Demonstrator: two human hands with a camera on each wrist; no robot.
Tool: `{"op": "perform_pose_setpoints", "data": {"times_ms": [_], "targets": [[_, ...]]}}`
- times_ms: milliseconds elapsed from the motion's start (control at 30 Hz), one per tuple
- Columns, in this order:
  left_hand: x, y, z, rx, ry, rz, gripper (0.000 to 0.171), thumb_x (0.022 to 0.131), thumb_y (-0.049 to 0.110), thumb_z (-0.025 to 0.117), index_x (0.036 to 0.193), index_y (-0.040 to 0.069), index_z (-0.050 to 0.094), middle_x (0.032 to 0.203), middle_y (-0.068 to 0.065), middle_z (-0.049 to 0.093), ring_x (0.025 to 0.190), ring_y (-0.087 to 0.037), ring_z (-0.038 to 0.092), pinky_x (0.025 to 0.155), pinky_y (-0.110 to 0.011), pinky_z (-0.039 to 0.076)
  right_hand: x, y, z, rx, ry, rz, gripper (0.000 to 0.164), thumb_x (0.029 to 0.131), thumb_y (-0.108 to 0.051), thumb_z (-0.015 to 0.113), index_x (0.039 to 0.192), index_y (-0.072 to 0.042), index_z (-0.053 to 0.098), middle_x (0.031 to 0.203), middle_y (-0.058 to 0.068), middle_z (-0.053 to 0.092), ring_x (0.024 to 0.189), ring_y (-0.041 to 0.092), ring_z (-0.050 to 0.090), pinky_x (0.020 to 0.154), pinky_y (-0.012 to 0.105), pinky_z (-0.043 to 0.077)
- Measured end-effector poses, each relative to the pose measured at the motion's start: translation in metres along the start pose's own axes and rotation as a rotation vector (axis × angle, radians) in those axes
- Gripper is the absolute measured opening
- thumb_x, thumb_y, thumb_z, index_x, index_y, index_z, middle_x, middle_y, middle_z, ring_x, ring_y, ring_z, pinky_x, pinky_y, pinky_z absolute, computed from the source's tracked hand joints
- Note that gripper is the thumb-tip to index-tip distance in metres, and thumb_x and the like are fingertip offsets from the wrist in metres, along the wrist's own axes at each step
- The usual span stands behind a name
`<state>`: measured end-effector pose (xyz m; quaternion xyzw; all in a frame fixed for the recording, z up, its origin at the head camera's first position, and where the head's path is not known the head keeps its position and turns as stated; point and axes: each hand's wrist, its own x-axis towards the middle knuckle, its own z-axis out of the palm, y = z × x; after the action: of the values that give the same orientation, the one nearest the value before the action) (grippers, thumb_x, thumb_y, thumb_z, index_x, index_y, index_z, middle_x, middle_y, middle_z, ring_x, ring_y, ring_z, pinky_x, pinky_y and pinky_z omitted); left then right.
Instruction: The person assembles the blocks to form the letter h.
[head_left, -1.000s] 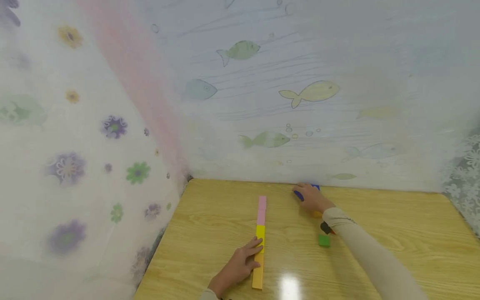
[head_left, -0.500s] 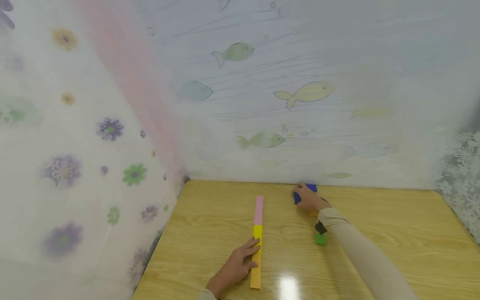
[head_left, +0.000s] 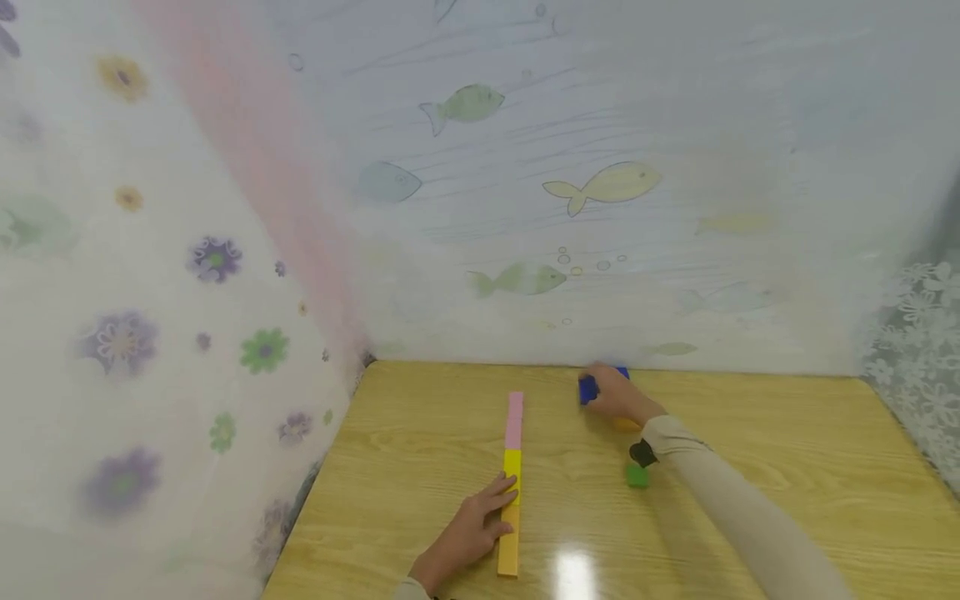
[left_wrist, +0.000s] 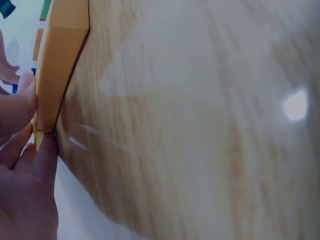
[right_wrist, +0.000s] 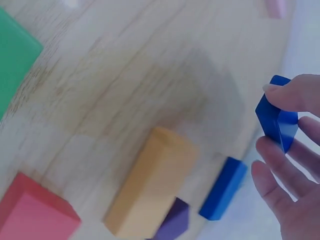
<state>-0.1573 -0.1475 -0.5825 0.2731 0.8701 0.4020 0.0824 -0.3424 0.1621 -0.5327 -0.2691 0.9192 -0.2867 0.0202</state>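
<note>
Blue block (right_wrist: 271,120), pinched by the right hand (head_left: 619,395) to the right of the block row (head_left: 512,463), may drop if that fingertip grip loosens, while the left hand (head_left: 469,527), fingers laid on the row, could skew it by pressing sideways.

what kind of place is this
Possibly a children's play corner, though little of the room shows: coloured blocks on a wood-grain table, with a fish-patterned backdrop behind and a flower-patterned one at the left.
</note>
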Motion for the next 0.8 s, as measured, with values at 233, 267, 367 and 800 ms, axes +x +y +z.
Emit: {"op": "perform_pose_setpoints", "data": {"times_ms": [233, 267, 367, 800], "targets": [[-0.001, 0.002, 0.0, -0.012, -0.004, 0.0, 0.049, 0.087, 0.01, 0.065, 0.132, -0.002, 0.051, 0.15, -0.009, 0.034, 0.138, -0.031, 0.026, 0.109, -0.045, 0.027, -0.008, -0.017, -0.012, 0.021, 0.015, -0.039, 0.046, 0.072, 0.0, 0.071, 0.116, 0.009, 0.058, 0.109, 0.02, 0.058, 0.086, 0.028, 0.058, 0.071, 0.037, 0.053], [-0.001, 0.003, 0.0, -0.014, -0.003, 0.0, 0.049, 0.087, 0.01, 0.065, 0.132, -0.002, 0.051, 0.15, -0.009, 0.034, 0.138, -0.032, 0.026, 0.109, -0.045, 0.027, -0.009, -0.02, -0.014, 0.019, 0.017, -0.037, 0.046, 0.073, -0.001, 0.071, 0.116, 0.009, 0.058, 0.108, 0.018, 0.058, 0.084, 0.026, 0.057, 0.069, 0.035, 0.052], [-0.001, 0.004, -0.002, -0.013, 0.008, -0.001, 0.049, 0.087, 0.01, 0.065, 0.132, -0.003, 0.051, 0.149, -0.01, 0.034, 0.138, -0.032, 0.026, 0.109, -0.046, 0.027, -0.015, -0.027, -0.019, 0.031, 0.021, -0.036, 0.045, 0.074, -0.003, 0.073, 0.115, 0.008, 0.058, 0.108, 0.017, 0.057, 0.083, 0.025, 0.056, 0.068, 0.032, 0.051], [0.003, 0.004, 0.0, -0.021, -0.003, -0.017, 0.047, 0.088, 0.01, 0.064, 0.131, -0.003, 0.052, 0.149, -0.008, 0.035, 0.139, -0.03, 0.025, 0.11, -0.046, 0.026, -0.051, -0.041, -0.029, 0.093, -0.003, -0.069, 0.043, 0.077, -0.002, 0.071, 0.117, 0.004, 0.055, 0.11, 0.016, 0.054, 0.082, 0.03, 0.055, 0.066, 0.031, 0.049]]}}
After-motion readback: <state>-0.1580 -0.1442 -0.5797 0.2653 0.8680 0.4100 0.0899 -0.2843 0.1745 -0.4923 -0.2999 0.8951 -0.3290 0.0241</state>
